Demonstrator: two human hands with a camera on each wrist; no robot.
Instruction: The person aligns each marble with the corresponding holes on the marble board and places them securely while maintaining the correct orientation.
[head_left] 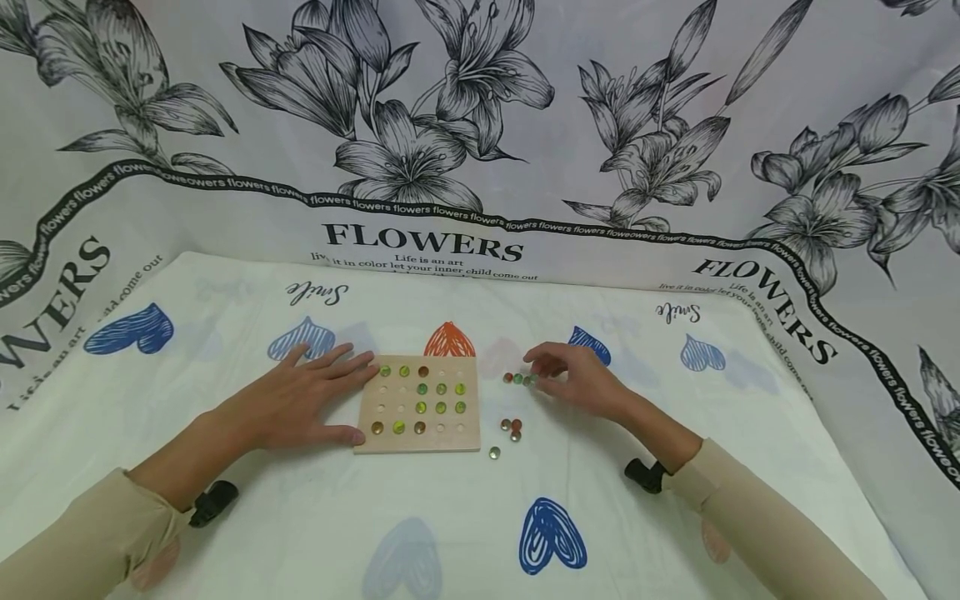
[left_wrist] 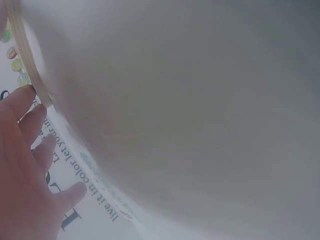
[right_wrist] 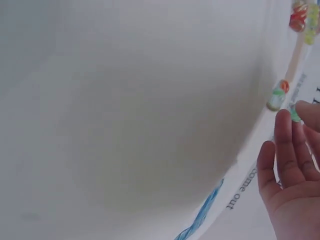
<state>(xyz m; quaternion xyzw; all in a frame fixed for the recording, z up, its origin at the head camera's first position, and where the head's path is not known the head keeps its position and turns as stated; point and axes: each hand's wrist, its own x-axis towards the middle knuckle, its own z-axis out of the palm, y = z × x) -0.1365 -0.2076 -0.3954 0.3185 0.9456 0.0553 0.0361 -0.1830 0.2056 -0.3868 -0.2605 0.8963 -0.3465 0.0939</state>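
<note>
We see a wooden marble board [head_left: 427,442] on a white heart-printed cloth [head_left: 300,517], in front of the person and between the two hands. Its round hollows run in four rows of five, and twelve of them hold glass marbles. In the far row, the left three hollows hold two yellow-green marbles [head_left: 405,371] and a brown marble [head_left: 423,372]. In each of the two middle rows, the right three hollows hold green or yellow-green marbles. In the near row, the left three hold a brown, a yellow-green and another brown one.

The left hand [head_left: 307,400] has its fingers spread at the board's left side, a fingertip touching near the far corner and the thumb at the near one. The right hand [head_left: 581,381] is bent down just beside a short row of red and green marbles [head_left: 517,378] to the right of the board. In the right wrist view a green marble [right_wrist: 295,114] lies between its thumb and fingertips; we cannot tell whether they pinch it. Nearer the person, we find a cluster of three loose marbles [head_left: 516,426] and a single marble [head_left: 494,452], all outside the board.
</note>
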